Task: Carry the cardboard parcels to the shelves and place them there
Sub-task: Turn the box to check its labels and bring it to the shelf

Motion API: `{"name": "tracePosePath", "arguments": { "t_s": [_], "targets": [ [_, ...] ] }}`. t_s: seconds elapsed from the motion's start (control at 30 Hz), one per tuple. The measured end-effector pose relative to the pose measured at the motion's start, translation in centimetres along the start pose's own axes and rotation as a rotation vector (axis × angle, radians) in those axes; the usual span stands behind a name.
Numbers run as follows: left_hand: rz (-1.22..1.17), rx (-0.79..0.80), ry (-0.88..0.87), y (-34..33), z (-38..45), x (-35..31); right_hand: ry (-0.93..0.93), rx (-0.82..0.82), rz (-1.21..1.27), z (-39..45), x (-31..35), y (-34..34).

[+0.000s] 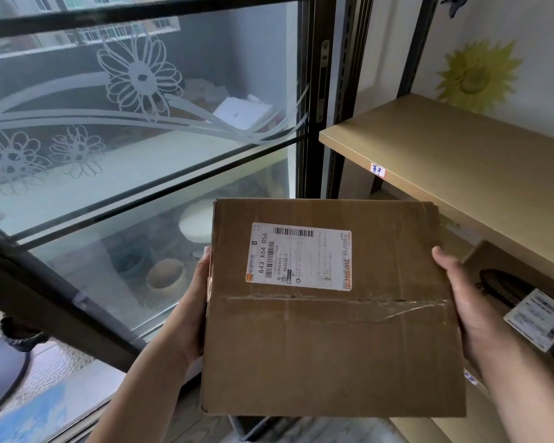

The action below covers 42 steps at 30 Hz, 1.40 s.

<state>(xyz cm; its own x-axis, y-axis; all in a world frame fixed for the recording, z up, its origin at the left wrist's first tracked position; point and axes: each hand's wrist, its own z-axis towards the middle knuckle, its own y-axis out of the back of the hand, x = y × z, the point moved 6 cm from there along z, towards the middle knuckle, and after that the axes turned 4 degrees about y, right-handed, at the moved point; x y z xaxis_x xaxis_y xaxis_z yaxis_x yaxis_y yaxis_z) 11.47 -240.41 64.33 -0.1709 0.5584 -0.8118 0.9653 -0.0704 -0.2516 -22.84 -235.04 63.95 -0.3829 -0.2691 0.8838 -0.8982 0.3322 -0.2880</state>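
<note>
A person stands by the shelves holding one cardboard parcel [333, 314] out in front, flat side up, between both hands. The left hand [196, 302] presses against the parcel's left edge; its thumb tip shows at the upper part of that edge, while the fingers go under or behind the box and cannot be seen. The right hand [474, 302] clamps the right edge the same way, thumb [445, 257] lying along the top corner of the side, the rest of the fingers hidden beneath. Both hands are closed on the box, one at each side, so the parcel hangs between the palms, clear of everything around it.

A white shipping label [299, 255] with barcodes sits on the upper half of the top face, and a strip of clear tape [333, 300] runs across the middle seam.

To the right, a tan shelf board [461, 148] juts out at the level above the parcel, a small handwritten tag [377, 170] stuck on its front edge. On the shelf below it, just beside the right hand, lies a second cardboard box [525, 282] with its own label. To the left is a glass sliding door [141, 123] frosted with flower patterns.
</note>
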Motion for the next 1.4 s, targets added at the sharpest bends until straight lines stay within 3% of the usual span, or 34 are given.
{"name": "tracePosePath", "arguments": {
  "t_s": [0.1, 0.33, 0.43, 0.6, 0.77, 0.93, 1.17, 1.3, 1.4],
  "targets": [
    [0.021, 0.011, 0.036, 1.7, 2.2, 1.3, -0.029, 0.007, 0.004, 0.8, -1.2, -0.2],
    [0.225, -0.006, -0.112, 1.3, 4.4, 3.6, -0.081, 0.027, -0.042, 4.2, -4.2, 1.1],
    [0.208, -0.009, 0.028, 1.5, 4.4, 5.0, -0.119, 0.045, -0.049, 5.1, -6.3, 1.4],
    [0.307, -0.082, 0.114, 3.6, 4.5, 5.6, -0.179, 0.007, -0.097, 5.5, -9.5, 1.8],
    [0.416, -0.266, -0.092, 5.5, 5.5, 4.5, -0.172, -0.098, -0.229, 7.8, -11.9, 2.4],
    [0.48, -0.275, -0.196, 5.3, 4.5, 3.6, -0.218, -0.084, -0.42, 8.8, -13.5, 2.0],
    [0.561, -0.303, -0.195, 5.3, 4.1, 3.0, -0.244, -0.082, -0.362, 8.4, -12.9, 0.8],
    [0.517, -0.312, -0.17, 6.4, 4.7, 3.0, -0.2, -0.048, -0.239, 8.2, -12.1, 0.2],
    [0.239, -0.205, -0.056, 7.2, 5.2, 4.0, -0.167, -0.023, -0.082, 8.4, -12.4, 0.7]
  ]
}}
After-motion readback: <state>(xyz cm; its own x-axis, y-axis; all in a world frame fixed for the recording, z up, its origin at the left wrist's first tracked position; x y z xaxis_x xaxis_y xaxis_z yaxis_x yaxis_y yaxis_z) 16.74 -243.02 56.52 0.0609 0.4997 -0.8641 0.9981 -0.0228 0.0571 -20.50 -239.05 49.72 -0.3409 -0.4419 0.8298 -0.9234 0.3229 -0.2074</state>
